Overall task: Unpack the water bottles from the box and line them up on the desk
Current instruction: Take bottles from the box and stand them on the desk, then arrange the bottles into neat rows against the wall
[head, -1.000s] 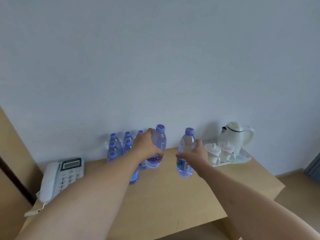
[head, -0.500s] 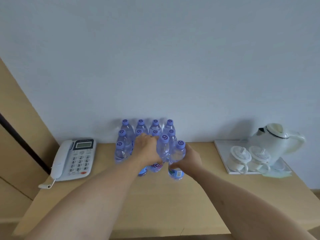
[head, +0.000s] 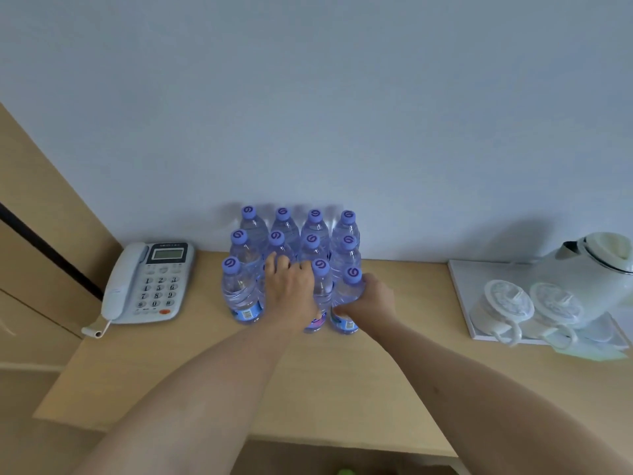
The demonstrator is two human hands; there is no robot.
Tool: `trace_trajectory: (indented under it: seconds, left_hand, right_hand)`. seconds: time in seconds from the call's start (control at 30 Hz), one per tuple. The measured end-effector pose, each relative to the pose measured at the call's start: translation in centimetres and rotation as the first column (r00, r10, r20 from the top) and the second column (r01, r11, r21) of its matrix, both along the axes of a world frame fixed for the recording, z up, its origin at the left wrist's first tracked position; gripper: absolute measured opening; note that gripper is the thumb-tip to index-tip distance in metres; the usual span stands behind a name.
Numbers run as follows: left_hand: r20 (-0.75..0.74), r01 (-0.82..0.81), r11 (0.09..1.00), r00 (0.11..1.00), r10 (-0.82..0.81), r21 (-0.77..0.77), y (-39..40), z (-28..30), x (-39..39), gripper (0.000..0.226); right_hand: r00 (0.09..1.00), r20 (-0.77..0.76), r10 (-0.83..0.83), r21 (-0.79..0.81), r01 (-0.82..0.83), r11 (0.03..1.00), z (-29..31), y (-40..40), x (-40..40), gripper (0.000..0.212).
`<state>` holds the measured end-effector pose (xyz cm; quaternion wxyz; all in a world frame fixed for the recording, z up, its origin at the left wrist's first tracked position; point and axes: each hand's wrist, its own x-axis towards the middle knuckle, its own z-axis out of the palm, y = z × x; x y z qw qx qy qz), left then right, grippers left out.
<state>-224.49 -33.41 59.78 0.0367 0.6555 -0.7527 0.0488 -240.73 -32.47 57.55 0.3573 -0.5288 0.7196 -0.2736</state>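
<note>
Several clear water bottles with purple caps (head: 281, 231) stand in rows on the wooden desk (head: 308, 378) against the wall. My left hand (head: 291, 293) wraps a front-row bottle (head: 320, 296), which stands on the desk. My right hand (head: 371, 301) grips the rightmost front bottle (head: 347, 299), also upright on the desk and touching its neighbour. Another front bottle (head: 239, 293) stands free at the left. The box is out of view.
A white desk phone (head: 147, 282) lies left of the bottles. At the right, a white tray (head: 460, 296) carries a kettle (head: 596, 269) and two lidded cups (head: 507, 303). A wooden panel (head: 41, 234) rises at the left.
Both hands carried their bottles leftward and down into the front row of the group; the bottles now stand on the desk, still held.
</note>
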Motion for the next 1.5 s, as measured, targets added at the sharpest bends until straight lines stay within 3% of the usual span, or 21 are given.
trace_trajectory:
  seconds: [0.2, 0.4, 0.63, 0.83, 1.07, 1.23, 1.37, 1.5]
  left_hand:
    - [0.010, -0.024, 0.999, 1.000, 0.025, -0.045, 0.0, -0.2, -0.2, 0.092]
    - [0.056, -0.019, 0.999, 0.998, 0.020, -0.034, 0.6, -0.3, -0.2, 0.083]
    - [0.073, -0.002, 1.000, 0.997, 0.004, -0.026, 1.2, 0.4, 0.3, 0.087]
    - [-0.048, 0.144, 0.990, 0.988, -0.144, 0.002, 1.2, 1.4, 2.6, 0.080]
    - [-0.102, 0.252, 0.964, 0.960, -0.260, -0.085, 0.2, 4.9, 7.5, 0.053]
    - [-0.255, 0.173, 0.982, 0.949, -0.187, -0.077, 0.0, 6.2, 12.0, 0.051]
    - [-0.456, 0.089, 0.995, 0.888, -0.058, 0.047, 0.0, 6.0, 15.3, 0.054]
    - [-0.460, 0.104, 0.981, 0.888, -0.018, 0.162, -0.7, 5.8, 16.7, 0.058]
  right_hand:
    - [0.999, 0.048, -0.017, -0.012, 0.018, 1.000, -0.2, -0.6, 0.5, 0.057]
    - [0.999, 0.031, 0.024, -0.020, -0.023, 1.000, -0.3, -0.7, 0.3, 0.069]
    - [0.994, -0.088, 0.070, 0.018, -0.069, 0.997, 0.4, -0.2, 0.3, 0.074]
    - [0.994, -0.080, -0.076, -0.046, 0.072, 0.996, 2.6, 0.7, 2.3, 0.068]
    - [0.946, -0.254, -0.200, -0.258, 0.133, 0.957, 6.1, 2.2, 4.7, 0.059]
    - [0.938, -0.261, -0.228, -0.300, 0.145, 0.943, 7.5, 2.3, 7.8, 0.067]
    - [0.947, -0.269, -0.176, -0.341, 0.077, 0.937, 8.0, 1.6, 11.6, 0.052]
    - [0.934, -0.357, -0.033, -0.299, -0.081, 0.951, 8.2, 0.3, 14.7, 0.043]
